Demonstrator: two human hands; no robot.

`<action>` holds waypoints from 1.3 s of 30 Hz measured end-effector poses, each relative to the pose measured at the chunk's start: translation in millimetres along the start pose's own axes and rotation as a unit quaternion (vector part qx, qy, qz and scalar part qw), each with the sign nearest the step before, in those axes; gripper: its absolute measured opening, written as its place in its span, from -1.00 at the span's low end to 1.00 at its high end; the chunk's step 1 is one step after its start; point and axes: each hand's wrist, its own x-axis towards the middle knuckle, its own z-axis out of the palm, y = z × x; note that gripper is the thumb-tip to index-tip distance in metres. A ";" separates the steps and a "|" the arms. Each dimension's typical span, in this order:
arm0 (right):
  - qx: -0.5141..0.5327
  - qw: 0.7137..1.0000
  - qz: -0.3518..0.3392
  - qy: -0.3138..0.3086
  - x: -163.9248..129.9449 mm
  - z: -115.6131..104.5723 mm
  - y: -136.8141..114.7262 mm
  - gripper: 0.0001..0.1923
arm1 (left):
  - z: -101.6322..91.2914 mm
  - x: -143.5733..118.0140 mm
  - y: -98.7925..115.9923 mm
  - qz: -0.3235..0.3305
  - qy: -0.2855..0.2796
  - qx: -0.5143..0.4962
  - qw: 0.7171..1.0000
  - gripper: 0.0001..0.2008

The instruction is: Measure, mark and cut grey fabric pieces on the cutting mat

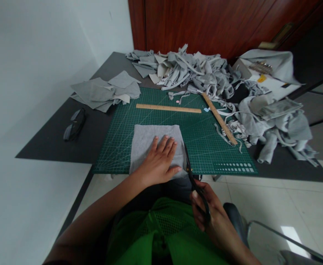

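Left hand (160,160) spread flat on grey fabric square (145,141); right hand (211,217) gripping black scissors (190,167), blades along its right edge, over green cutting mat (205,143).

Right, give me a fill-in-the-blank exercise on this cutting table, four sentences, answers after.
1. The left hand lies flat on a grey rectangular piece of ____.
2. The right hand holds black-handled ____ at the right edge of that grey piece.
3. The grey piece lies on a ____ gridded cutting mat.
4. Two long wooden ____ lie on the mat beyond the piece.

Missing words: fabric; scissors; green; rulers.
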 end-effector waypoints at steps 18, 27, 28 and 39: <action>-0.014 1.000 0.000 -0.004 -2.1 1.1 -3.9 -0.23 | 1.7 0.2 -0.4 0.001 0.003 0.000 1.000 -0.13; 0.042 0.999 0.016 0.003 -0.8 -4.6 -6.8 -0.34 | -2.3 1.5 0.1 -0.001 -0.002 -0.001 1.000 -0.15; 0.052 0.999 0.014 0.003 -0.9 -7.6 -4.9 -0.36 | -2.2 0.2 1.2 -0.002 0.000 -0.001 1.000 -0.16; 0.045 0.998 0.035 -0.017 -15.9 -43.9 2.2 -0.46 | -12.6 -15.4 24.5 -0.031 -0.006 0.018 0.999 -0.22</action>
